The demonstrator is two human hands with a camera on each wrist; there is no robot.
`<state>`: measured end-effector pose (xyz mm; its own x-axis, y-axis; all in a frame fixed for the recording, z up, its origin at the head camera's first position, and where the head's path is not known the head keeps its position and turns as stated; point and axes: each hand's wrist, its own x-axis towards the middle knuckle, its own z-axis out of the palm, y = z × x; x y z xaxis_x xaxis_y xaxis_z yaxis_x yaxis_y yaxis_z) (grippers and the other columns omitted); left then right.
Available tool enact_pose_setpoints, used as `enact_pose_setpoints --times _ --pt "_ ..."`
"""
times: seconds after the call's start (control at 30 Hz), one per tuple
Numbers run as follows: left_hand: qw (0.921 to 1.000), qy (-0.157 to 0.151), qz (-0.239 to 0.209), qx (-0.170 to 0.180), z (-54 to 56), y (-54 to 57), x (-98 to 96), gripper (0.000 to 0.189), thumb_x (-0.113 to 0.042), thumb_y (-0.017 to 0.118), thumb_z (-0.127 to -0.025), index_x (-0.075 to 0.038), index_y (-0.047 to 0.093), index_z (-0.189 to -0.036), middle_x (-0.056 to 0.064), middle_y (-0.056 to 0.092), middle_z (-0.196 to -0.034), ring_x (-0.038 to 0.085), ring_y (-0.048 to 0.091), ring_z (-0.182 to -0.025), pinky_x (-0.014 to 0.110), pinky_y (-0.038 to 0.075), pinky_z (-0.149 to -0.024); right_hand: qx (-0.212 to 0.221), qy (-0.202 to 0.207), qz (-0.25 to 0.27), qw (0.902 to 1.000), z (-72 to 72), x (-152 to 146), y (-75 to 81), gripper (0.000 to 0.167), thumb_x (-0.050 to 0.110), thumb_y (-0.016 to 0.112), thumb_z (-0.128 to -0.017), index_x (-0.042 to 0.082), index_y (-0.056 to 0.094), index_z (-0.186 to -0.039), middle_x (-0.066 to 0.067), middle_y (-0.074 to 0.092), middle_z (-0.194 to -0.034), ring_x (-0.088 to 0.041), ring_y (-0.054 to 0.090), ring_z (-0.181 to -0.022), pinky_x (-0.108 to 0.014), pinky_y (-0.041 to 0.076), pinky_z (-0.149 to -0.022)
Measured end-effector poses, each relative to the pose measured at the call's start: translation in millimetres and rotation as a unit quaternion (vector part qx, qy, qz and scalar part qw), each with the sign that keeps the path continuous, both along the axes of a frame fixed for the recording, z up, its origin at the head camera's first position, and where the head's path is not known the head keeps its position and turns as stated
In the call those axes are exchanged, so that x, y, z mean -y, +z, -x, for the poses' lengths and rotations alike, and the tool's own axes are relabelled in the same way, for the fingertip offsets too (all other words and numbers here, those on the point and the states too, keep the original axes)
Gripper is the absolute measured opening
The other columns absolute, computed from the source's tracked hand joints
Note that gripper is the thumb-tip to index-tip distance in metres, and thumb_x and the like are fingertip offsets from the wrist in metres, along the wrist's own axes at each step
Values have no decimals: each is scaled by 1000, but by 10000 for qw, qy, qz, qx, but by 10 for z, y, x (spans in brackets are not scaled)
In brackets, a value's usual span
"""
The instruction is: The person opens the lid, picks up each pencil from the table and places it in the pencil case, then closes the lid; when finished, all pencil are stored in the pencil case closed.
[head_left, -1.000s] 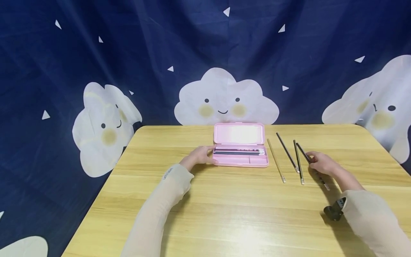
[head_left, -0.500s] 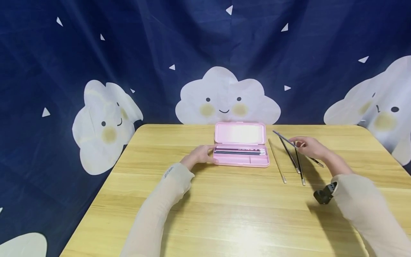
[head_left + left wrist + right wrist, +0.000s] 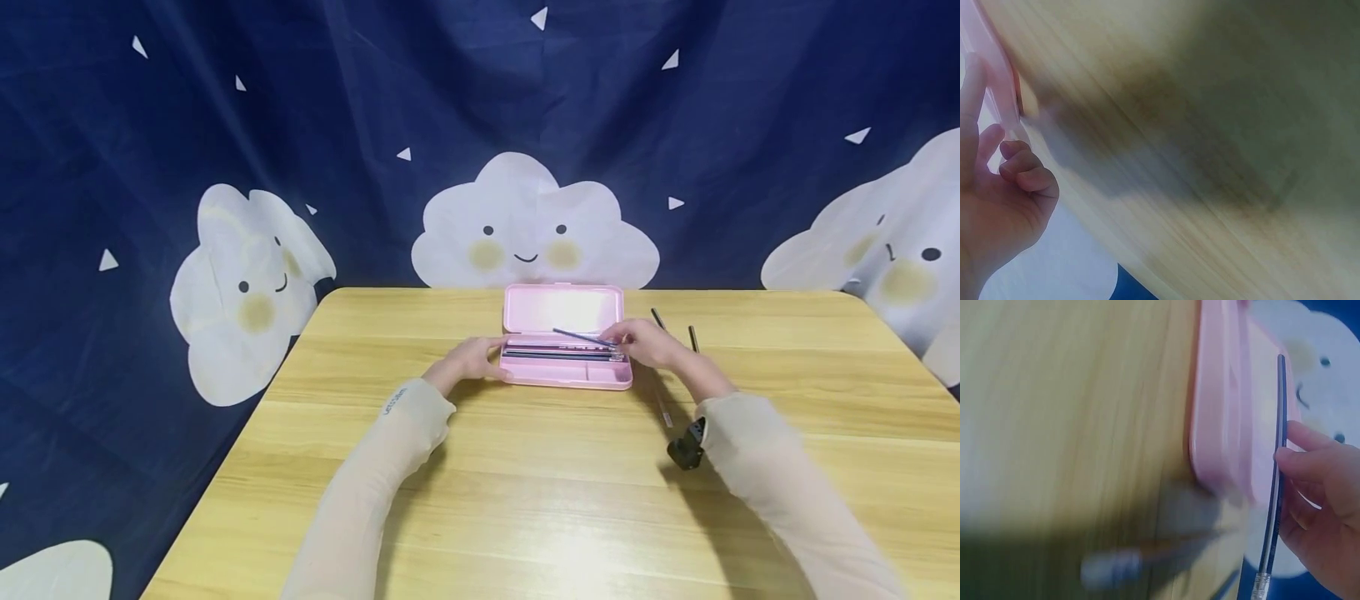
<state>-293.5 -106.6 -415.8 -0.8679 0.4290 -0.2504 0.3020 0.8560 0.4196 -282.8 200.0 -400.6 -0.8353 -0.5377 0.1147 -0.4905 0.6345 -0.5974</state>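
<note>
A pink pencil case lies unfolded on the table, its lid tipped back. My left hand grips the case's left end between thumb and fingers; in the left wrist view the other fingers curl beside the case wall. Several dark pencils lie side by side in the long rear compartment. Over the case's right part, my right hand pinches a dark striped pencil between thumb and fingers. Its metal-banded end points back past the palm, and its other end points left, raised above the compartment.
Two dark pencils show partly behind the right arm. A wood-coloured pencil lies mostly under the right hand, blurred in the right wrist view. A black camera sits at the right wrist. A cloud-printed blue curtain hangs behind the table.
My right hand has picked up a dark pencil from the group at the right and carried it left to above the case. The left hand has kept its grip on the case.
</note>
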Motion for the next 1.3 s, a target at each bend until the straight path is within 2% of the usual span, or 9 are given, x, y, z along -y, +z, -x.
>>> enact_pose_setpoints --times 0.1,0.27,0.37,0.57,0.9,1.1,1.3 --pt "10000 7 19 39 -3 10 -7 82 -41 72 -75 -14 33 -142 13 35 -143 27 34 -131 37 27 -108 -219 111 -147 9996 51 164 -45 26 -16 55 -76 -8 65 -99 -21 65 -93 -36 60 -87 -47 49 -81" --pt "10000 -27 68 -7 -8 16 -7 82 -40 72 -75 -14 32 -142 13 36 -142 26 35 -130 36 28 -108 -598 401 -166 9973 96 421 -97 25 -17 55 -74 -7 67 -94 -17 66 -85 -33 60 -84 -44 49 -79" --pt "9999 -31 109 -53 -6 13 -4 81 -39 72 -75 -14 33 -142 12 36 -143 26 35 -130 36 28 -108 -629 487 -207 9966 113 538 -131 25 -18 54 -75 -6 68 -92 -17 67 -85 -32 61 -84 -43 49 -80" --pt "9999 -33 116 -47 2 9 -5 81 -39 72 -76 -13 33 -142 11 35 -144 26 34 -131 35 27 -108 -359 462 -336 9977 141 664 -184 25 -15 53 -79 -4 69 -95 -15 66 -89 -31 60 -89 -43 48 -83" --pt "9999 -86 112 -62 5 -11 -15 81 -39 72 -75 -14 33 -142 13 38 -141 26 36 -129 35 28 -107 -291 321 -167 9989 151 683 -283 25 -16 52 -80 -4 69 -92 -17 66 -90 -33 61 -90 -43 49 -84" --pt "9999 -30 138 -49 -5 1 -33 81 -38 73 -75 -14 34 -141 12 37 -142 26 35 -130 35 28 -108 -408 298 16 9987 134 625 -303 24 -14 54 -79 -4 69 -93 -14 63 -85 -28 58 -82 -41 49 -78" --pt "9999 -37 117 -102 -18 11 -22 80 -38 72 -76 -14 34 -142 13 36 -143 26 35 -130 36 28 -108 -478 69 298 9984 111 464 -295 20 -11 57 -79 -5 68 -95 -13 62 -81 -22 55 -75 -35 47 -71"
